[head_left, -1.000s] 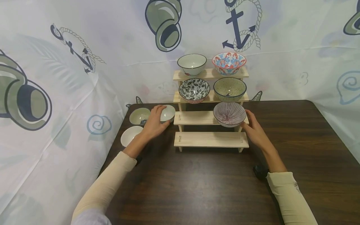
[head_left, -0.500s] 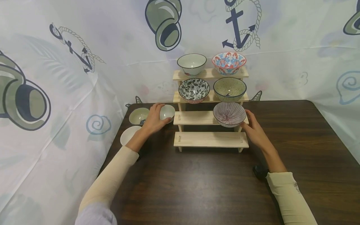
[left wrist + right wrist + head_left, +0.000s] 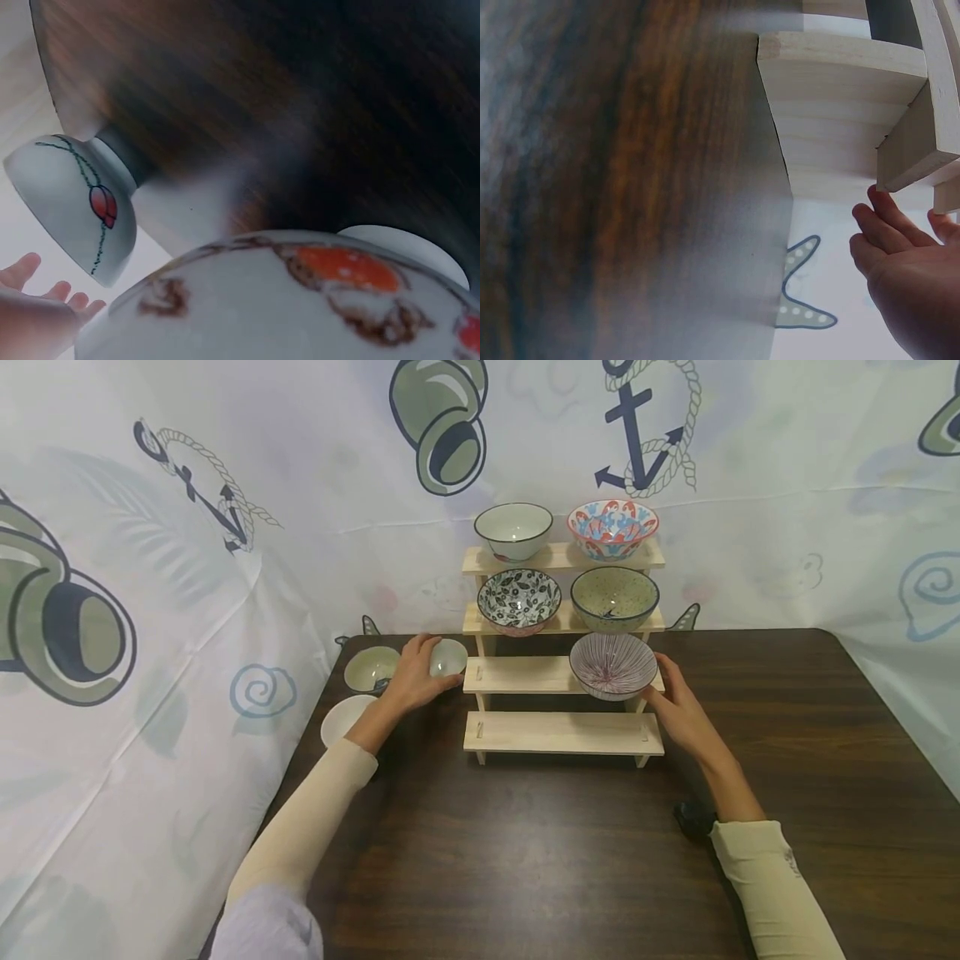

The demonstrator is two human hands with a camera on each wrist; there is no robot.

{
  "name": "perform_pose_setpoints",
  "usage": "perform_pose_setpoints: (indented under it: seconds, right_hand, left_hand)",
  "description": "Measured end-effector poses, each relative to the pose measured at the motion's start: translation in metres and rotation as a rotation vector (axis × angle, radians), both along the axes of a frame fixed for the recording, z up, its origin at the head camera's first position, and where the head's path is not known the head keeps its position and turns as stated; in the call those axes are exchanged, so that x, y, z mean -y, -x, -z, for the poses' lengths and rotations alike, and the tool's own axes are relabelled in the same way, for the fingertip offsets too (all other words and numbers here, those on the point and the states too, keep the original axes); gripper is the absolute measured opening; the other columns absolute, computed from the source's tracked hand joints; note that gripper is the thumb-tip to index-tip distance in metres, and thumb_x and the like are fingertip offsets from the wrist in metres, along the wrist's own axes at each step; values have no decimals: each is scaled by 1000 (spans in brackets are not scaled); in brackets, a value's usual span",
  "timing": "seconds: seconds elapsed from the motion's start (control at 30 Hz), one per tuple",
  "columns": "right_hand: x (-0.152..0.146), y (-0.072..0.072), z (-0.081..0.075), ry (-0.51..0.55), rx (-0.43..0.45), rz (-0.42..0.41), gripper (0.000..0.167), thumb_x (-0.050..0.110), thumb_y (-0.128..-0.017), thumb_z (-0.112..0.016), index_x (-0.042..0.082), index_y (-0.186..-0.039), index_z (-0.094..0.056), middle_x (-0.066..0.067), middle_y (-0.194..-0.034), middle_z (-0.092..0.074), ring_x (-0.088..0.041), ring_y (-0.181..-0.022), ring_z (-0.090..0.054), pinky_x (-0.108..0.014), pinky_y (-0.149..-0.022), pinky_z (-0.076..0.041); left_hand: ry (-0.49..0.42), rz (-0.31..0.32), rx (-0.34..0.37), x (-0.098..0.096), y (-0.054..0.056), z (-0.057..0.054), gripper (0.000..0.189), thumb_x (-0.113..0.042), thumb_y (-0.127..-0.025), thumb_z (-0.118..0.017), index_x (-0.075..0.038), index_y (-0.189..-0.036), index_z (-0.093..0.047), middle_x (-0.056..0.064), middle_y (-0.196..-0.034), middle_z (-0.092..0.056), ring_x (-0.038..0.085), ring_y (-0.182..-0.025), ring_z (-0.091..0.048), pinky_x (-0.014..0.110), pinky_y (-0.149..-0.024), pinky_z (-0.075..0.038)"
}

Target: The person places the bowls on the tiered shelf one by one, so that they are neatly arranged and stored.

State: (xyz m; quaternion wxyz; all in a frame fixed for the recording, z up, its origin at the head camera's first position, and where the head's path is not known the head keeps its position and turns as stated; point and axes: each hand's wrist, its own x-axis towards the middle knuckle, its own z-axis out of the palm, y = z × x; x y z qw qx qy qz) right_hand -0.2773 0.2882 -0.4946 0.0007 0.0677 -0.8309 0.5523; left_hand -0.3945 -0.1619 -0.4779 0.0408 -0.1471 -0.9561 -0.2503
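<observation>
In the head view my left hand (image 3: 414, 681) is at the small white bowl (image 3: 448, 658) on the table, thumb in front and fingers behind its left side. The left wrist view shows a red tulip on that bowl's outside, with my fingers (image 3: 58, 291) extended near its rim. My right hand (image 3: 684, 714) is at the right end of the wooden tiered stand (image 3: 517, 675), beside the purple-striped bowl (image 3: 612, 665) on the second step from the bottom. In the right wrist view its fingers (image 3: 885, 225) reach along the stand's side, fairly straight; the bowl is out of sight there.
Higher steps bear a black floral bowl (image 3: 519, 600), a speckled green bowl (image 3: 613, 597), a white bowl (image 3: 513, 531) and a red-and-blue bowl (image 3: 612, 527). At the table's left are a beige bowl (image 3: 371, 668) and another white bowl (image 3: 345, 718). A patterned cloth (image 3: 300, 460) hangs behind.
My left hand has lowered slightly beside the small white bowl, its thumb moving a little right toward the stand. The left forearm has shifted right. The right hand stays in place.
</observation>
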Motion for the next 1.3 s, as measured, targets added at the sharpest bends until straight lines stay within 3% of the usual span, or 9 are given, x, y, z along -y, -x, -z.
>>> perform_pose_setpoints:
  seconds: [0.27, 0.43, 0.8, 1.0, 1.2, 1.3]
  right_hand:
    - [0, 0, 2, -6, -13, 12, 76, 39, -109, -50, 18, -167, -5, -20, -173, -10, -52, -150, -31, -73, -115, -32]
    - [0, 0, 1, -22, -15, 15, 77, 43, -109, -50, 19, -167, -6, -18, -174, -9, -53, -150, -30, -74, -115, -31]
    - [0, 0, -1, -18, -6, 14, 77, 43, -108, -50, 19, -167, -6, -15, -175, -4, -52, -152, -26, -74, -116, -30]
    - [0, 0, 0, -7, -5, 12, 77, 42, -109, -50, 20, -167, -5, -15, -175, -4, -50, -155, -21, -74, -117, -28]
    - [0, 1, 3, 1, -1, 10, 78, 42, -109, -50, 20, -167, -4, -20, -173, -13, -50, -149, -33, -72, -115, -33]
    - [-1, 1, 3, 11, -5, 7, 78, 42, -108, -51, 20, -167, -5, -19, -173, -11, -49, -151, -31, -72, -116, -32]
  left_hand:
    - [75, -10, 60, 2, 10, 7, 97, -52, -85, -78, -5, -159, -35, 26, -169, -18, 44, -158, -15, 64, -127, -21]
    - [107, -20, 85, 1, 15, 11, 101, -54, -83, -78, -5, -159, -34, 32, -168, -18, 48, -158, -13, 64, -128, -17]
    - [146, -41, 99, -3, 19, 11, 103, -56, -81, -78, -7, -160, -33, 30, -164, -28, 50, -150, -30, 65, -120, -31]
    - [106, -51, 50, -3, 19, 14, 101, -53, -77, -82, -5, -156, -40, 28, -154, -40, 47, -140, -36, 62, -113, -37]
    - [45, -58, 2, 0, 17, 16, 96, -50, -75, -83, -4, -151, -46, 28, -153, -40, 46, -140, -35, 62, -114, -36]
    - [40, -58, -16, 1, 17, 13, 94, -48, -76, -83, -5, -151, -45, 28, -153, -39, 46, -140, -34, 62, -112, -38]
